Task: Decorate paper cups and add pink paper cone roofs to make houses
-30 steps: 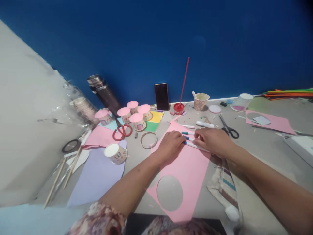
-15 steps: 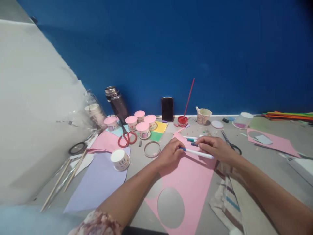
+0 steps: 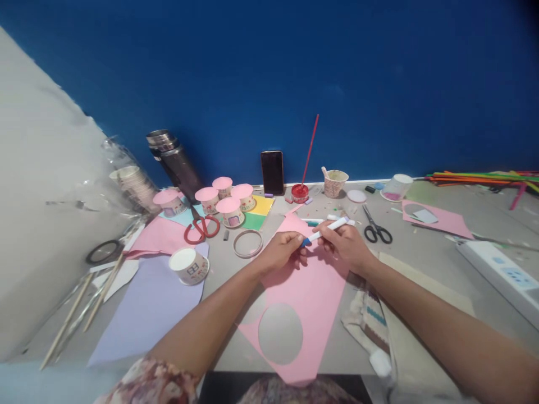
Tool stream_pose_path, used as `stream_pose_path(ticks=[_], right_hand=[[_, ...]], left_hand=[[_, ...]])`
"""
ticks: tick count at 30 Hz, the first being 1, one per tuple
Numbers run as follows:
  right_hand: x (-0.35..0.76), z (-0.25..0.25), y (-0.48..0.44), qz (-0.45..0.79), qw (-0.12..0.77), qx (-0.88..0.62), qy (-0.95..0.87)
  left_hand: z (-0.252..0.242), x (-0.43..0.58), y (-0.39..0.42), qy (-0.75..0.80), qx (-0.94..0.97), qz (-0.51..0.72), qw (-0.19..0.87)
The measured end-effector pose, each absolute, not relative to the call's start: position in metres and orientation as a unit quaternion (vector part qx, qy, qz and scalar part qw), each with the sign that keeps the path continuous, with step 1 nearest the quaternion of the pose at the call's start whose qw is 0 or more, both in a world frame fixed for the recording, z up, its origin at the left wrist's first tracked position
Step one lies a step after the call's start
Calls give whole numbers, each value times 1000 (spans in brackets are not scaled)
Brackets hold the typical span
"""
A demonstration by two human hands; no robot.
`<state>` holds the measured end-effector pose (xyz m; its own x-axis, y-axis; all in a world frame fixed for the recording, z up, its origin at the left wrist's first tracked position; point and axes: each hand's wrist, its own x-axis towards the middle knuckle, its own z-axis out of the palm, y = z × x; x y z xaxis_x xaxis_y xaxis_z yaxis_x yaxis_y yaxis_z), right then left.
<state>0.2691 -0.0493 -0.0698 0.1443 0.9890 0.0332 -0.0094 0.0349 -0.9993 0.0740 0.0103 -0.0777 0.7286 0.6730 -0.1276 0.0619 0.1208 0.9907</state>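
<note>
Above a pink paper sheet (image 3: 303, 292) I hold a white felt-tip pen (image 3: 332, 228) with a blue end, tilted up to the right. My left hand (image 3: 283, 250) is closed at the blue end. My right hand (image 3: 343, 244) pinches the white barrel near its upper end. Whether the blue part is a cap still fitted, I cannot tell. The pink sheet has a large round hole near me. Other pens (image 3: 312, 223) lie behind my hands, partly hidden by them.
Paper cups with pink discs on top (image 3: 230, 212) stand at the back left, beside red-handled scissors (image 3: 202, 229). A decorated cup (image 3: 189, 266) rests on purple paper (image 3: 147, 314). Black scissors (image 3: 378, 233), a cloth (image 3: 425, 331) and a power strip (image 3: 501, 275) lie right.
The felt-tip pen has tipped from nearly level to slanting up rightward. My right hand has taken hold of its barrel, while my left stays at the blue end. The view has shifted.
</note>
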Motion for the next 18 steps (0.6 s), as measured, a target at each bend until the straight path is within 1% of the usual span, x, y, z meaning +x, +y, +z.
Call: stream_pose_path(ticks=[3, 7, 14, 18], right_hand=[[264, -77, -51, 461, 562, -519, -450], [262, -85, -50, 469, 594, -508, -411], [307, -63, -27, 417, 718, -459, -317], [306, -62, -27, 449, 711, -436, -321]], left_hand=[[-76, 75, 7, 285, 625, 191, 701], [-80, 75, 5, 286, 617, 180, 711], [-84, 69, 12, 294, 603, 205, 712], [-81, 70, 13, 292, 640, 200, 682]])
